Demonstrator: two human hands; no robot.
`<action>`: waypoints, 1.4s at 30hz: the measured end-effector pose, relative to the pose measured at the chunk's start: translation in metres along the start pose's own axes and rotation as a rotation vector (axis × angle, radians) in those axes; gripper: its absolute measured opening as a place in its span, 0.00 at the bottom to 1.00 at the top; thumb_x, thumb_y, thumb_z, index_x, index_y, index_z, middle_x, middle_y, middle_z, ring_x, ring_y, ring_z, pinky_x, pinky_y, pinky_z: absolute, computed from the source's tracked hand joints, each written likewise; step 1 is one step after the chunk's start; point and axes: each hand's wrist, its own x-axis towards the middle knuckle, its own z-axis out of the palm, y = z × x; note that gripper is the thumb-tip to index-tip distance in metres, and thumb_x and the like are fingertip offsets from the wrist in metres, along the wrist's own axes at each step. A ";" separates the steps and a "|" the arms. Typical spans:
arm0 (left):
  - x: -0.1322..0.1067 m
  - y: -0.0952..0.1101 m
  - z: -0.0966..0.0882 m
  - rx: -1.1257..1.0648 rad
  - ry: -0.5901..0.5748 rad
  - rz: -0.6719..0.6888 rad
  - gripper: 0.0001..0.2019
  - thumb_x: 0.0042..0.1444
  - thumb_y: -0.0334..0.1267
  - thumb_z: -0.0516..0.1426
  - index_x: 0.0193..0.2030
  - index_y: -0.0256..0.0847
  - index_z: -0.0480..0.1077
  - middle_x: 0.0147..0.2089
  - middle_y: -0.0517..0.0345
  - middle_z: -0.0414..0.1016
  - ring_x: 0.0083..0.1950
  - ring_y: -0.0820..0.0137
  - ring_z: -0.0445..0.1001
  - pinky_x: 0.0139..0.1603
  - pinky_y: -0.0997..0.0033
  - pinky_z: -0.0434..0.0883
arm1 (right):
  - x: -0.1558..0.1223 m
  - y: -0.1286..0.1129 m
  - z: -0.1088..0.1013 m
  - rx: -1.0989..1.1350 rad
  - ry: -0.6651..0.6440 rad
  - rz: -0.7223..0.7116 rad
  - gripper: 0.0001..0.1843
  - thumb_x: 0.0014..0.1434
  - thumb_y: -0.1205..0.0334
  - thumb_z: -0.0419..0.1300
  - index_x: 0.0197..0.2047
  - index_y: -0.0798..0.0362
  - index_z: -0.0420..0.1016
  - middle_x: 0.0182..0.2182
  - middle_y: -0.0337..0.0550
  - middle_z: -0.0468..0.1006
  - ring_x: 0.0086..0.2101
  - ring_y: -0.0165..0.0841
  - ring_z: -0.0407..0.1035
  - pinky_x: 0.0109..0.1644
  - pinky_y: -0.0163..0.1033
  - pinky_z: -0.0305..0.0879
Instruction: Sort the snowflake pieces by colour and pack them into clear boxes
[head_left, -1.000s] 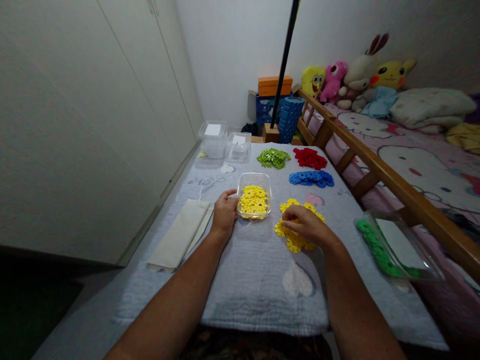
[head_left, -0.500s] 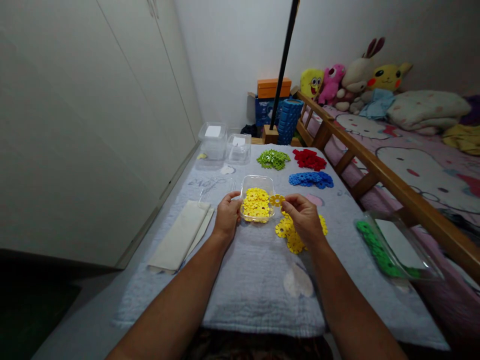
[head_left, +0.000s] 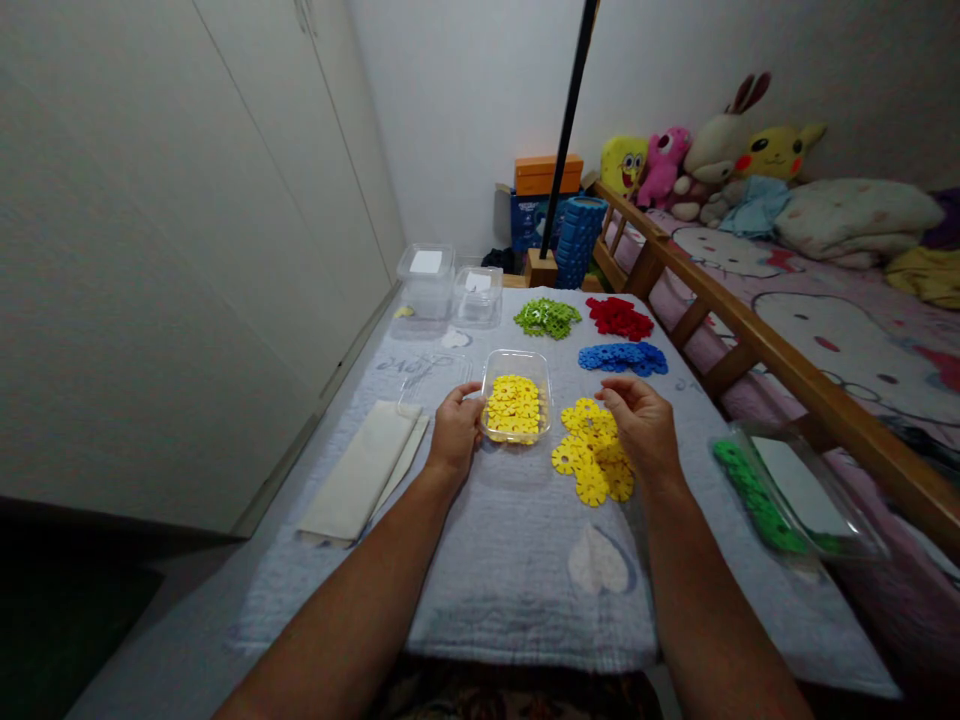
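Left hand point(head_left: 456, 432) holding clear plastic container point(head_left: 516, 353) by its left wall, grip closing on rim. Container sitting at centre of frame on quilt-covered desk point(head_left: 510, 590), sorted yellow discs point(head_left: 514, 405) lying inside. Right hand point(head_left: 643, 428) hovering over loose yellow pile point(head_left: 589, 468) just right of container, grip half-open, fingers curling, nothing showing between them. Blue discs point(head_left: 622, 357) lying just above this hand.

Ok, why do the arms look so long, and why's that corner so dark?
Head view: the wide lens stretches things near the edges, so both forearms look long; the bottom-left floor is in shadow, while the yellow pieces by the right hand look sharp.
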 end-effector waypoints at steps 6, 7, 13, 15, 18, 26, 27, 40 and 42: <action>0.000 0.000 0.000 0.001 0.001 0.005 0.21 0.46 0.42 0.62 0.47 0.38 0.69 0.18 0.74 0.59 0.15 0.80 0.52 0.16 0.79 0.49 | 0.014 0.028 -0.022 -0.503 -0.137 -0.106 0.09 0.55 0.58 0.58 0.34 0.51 0.79 0.34 0.45 0.80 0.37 0.40 0.71 0.47 0.47 0.65; 0.000 -0.001 0.000 0.002 0.000 0.004 0.21 0.46 0.42 0.62 0.48 0.38 0.69 0.18 0.74 0.59 0.15 0.80 0.52 0.16 0.79 0.49 | 0.014 0.032 -0.021 -0.586 -0.178 -0.129 0.09 0.55 0.58 0.58 0.34 0.51 0.79 0.36 0.46 0.80 0.40 0.42 0.71 0.50 0.49 0.64; 0.002 -0.003 -0.001 -0.003 -0.004 0.018 0.20 0.47 0.41 0.62 0.47 0.38 0.69 0.18 0.73 0.59 0.15 0.80 0.52 0.16 0.78 0.49 | -0.004 0.035 0.003 -0.946 -0.299 -0.200 0.14 0.58 0.58 0.61 0.47 0.48 0.80 0.51 0.51 0.76 0.51 0.49 0.63 0.53 0.52 0.55; 0.001 -0.002 -0.001 -0.003 -0.008 0.015 0.20 0.47 0.41 0.62 0.48 0.38 0.69 0.18 0.73 0.59 0.15 0.80 0.51 0.15 0.78 0.49 | -0.008 0.033 0.009 -1.003 -0.330 -0.216 0.13 0.58 0.57 0.62 0.46 0.49 0.79 0.50 0.52 0.76 0.49 0.49 0.63 0.52 0.51 0.54; 0.001 -0.001 -0.001 -0.005 -0.012 0.013 0.21 0.47 0.41 0.62 0.47 0.38 0.68 0.17 0.74 0.58 0.15 0.80 0.51 0.15 0.79 0.48 | -0.009 0.031 0.012 -1.021 -0.324 -0.212 0.12 0.57 0.57 0.62 0.45 0.49 0.77 0.47 0.52 0.76 0.48 0.48 0.63 0.50 0.49 0.54; 0.000 0.000 0.000 -0.015 -0.005 0.013 0.21 0.46 0.42 0.63 0.47 0.38 0.68 0.18 0.74 0.58 0.15 0.80 0.51 0.16 0.79 0.49 | -0.004 0.027 0.012 -0.795 -0.322 -0.092 0.04 0.54 0.62 0.60 0.35 0.50 0.72 0.31 0.41 0.77 0.39 0.41 0.67 0.47 0.46 0.54; 0.000 0.000 0.000 -0.014 -0.006 0.011 0.21 0.46 0.41 0.62 0.47 0.38 0.68 0.18 0.74 0.58 0.15 0.80 0.51 0.16 0.79 0.48 | -0.004 0.025 0.012 -0.740 -0.306 -0.085 0.03 0.54 0.62 0.60 0.34 0.50 0.72 0.30 0.41 0.77 0.38 0.40 0.68 0.47 0.45 0.54; -0.001 0.001 0.000 0.018 0.004 -0.006 0.21 0.46 0.43 0.61 0.48 0.38 0.68 0.17 0.74 0.59 0.15 0.80 0.51 0.16 0.79 0.49 | -0.013 -0.013 0.035 -0.042 -0.055 -0.204 0.06 0.57 0.57 0.62 0.34 0.50 0.71 0.32 0.39 0.76 0.37 0.36 0.71 0.47 0.42 0.65; -0.001 0.000 0.000 0.016 0.009 -0.012 0.22 0.46 0.43 0.61 0.48 0.38 0.68 0.17 0.74 0.59 0.15 0.80 0.51 0.16 0.79 0.49 | -0.017 -0.018 0.042 -0.050 -0.104 -0.226 0.06 0.58 0.58 0.61 0.36 0.50 0.73 0.34 0.40 0.78 0.39 0.37 0.72 0.49 0.43 0.65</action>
